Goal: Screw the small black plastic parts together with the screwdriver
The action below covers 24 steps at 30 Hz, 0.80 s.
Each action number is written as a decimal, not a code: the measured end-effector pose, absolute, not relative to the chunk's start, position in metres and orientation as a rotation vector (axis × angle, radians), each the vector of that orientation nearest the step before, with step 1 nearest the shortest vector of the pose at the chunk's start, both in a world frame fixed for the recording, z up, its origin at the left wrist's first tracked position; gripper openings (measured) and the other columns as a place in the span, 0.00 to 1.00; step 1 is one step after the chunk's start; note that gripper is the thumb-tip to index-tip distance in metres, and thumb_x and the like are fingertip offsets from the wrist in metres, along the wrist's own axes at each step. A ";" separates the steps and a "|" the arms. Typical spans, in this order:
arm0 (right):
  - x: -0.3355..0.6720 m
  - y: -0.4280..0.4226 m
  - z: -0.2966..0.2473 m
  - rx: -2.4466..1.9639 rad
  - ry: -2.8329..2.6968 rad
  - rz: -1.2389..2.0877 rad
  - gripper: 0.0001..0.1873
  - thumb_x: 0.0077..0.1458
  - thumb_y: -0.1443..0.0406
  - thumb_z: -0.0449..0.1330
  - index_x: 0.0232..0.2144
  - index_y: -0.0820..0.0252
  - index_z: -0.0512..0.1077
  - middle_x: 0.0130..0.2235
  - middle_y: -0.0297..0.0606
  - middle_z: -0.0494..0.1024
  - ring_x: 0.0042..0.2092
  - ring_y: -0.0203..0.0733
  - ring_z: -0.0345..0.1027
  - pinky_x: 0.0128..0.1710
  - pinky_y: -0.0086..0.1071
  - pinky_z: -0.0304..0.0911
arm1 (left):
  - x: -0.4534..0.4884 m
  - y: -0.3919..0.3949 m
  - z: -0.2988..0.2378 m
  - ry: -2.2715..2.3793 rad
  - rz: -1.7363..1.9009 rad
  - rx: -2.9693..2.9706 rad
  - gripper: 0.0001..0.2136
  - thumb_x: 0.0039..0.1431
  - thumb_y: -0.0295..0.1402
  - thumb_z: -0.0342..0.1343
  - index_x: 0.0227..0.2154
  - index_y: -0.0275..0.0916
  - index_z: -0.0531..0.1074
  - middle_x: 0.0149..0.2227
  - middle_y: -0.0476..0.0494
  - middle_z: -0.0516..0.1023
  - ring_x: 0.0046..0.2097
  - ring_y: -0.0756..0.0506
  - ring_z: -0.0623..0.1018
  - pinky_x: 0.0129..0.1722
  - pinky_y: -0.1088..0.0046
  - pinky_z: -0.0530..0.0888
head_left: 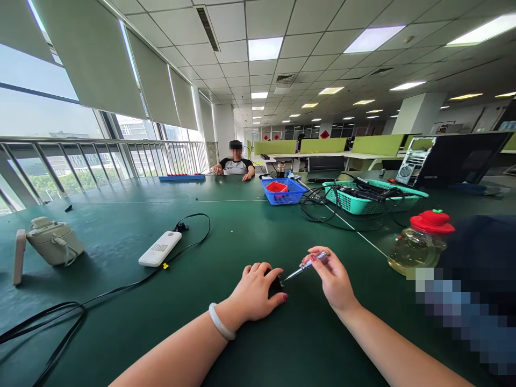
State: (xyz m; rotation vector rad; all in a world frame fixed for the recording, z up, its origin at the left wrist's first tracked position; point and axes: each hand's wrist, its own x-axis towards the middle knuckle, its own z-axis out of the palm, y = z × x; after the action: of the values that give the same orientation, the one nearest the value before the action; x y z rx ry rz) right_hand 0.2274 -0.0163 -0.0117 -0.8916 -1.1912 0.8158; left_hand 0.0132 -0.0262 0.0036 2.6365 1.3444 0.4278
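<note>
We use the black part (pixel 276 286) as the landmark; it lies on the green tabletop (pixel 242 236), largely covered by our left hand (pixel 258 293). The left fingers and thumb close around this part from its left side and keep it against the surface. Our right hand (pixel 336 282) is to the right of the part, its fingers narrowed in a pinch on the handle of a screwdriver (pixel 308 265). The shaft slopes down toward the right edge of the part; we cannot tell whether the tip touches it or stops just beside it.

To the left of the part and farther from us, we find a white box (pixel 160 249) with a black cable (pixel 116 290) beside it; well to the left is a beige bottle (pixel 56 242). To the right of the part, we note a red-lidded jar (pixel 421 244) of pale yellow liquid. Beyond the part is a blue basket (pixel 283 193) containing a red tray (pixel 277 187); beyond and to the right is a green basket (pixel 374 201) of dark cords.
</note>
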 end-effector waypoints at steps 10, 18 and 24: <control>0.244 0.022 -0.030 -0.821 -0.751 1.349 0.12 0.47 0.60 0.69 0.34 0.57 0.75 0.25 0.32 0.75 0.30 0.40 0.72 0.40 0.42 0.73 | 0.022 -0.039 0.000 1.293 0.414 2.717 0.13 0.64 0.43 0.52 0.46 0.47 0.74 0.50 0.42 0.70 0.52 0.39 0.69 0.56 0.52 0.66; 0.250 0.029 -0.029 -0.827 -0.675 1.449 0.02 0.55 0.67 0.65 0.31 0.59 0.75 0.25 0.33 0.74 0.28 0.36 0.72 0.39 0.37 0.76 | 0.010 -0.045 0.005 1.302 0.349 2.708 0.11 0.65 0.40 0.51 0.46 0.47 0.73 0.50 0.43 0.69 0.53 0.40 0.68 0.57 0.51 0.64; 0.254 0.031 -0.034 -0.789 -0.736 1.446 0.04 0.54 0.66 0.67 0.32 0.60 0.75 0.26 0.35 0.75 0.28 0.38 0.73 0.38 0.38 0.77 | -0.039 -0.066 0.009 1.350 0.327 2.661 0.10 0.65 0.38 0.50 0.46 0.48 0.72 0.51 0.44 0.68 0.54 0.41 0.67 0.59 0.52 0.63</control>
State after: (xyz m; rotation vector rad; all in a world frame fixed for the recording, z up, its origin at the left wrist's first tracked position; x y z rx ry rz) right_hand 0.2539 0.0308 -0.0335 -0.7894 -0.7361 1.4464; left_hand -0.0388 -0.0662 0.0093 2.6615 1.3499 0.3272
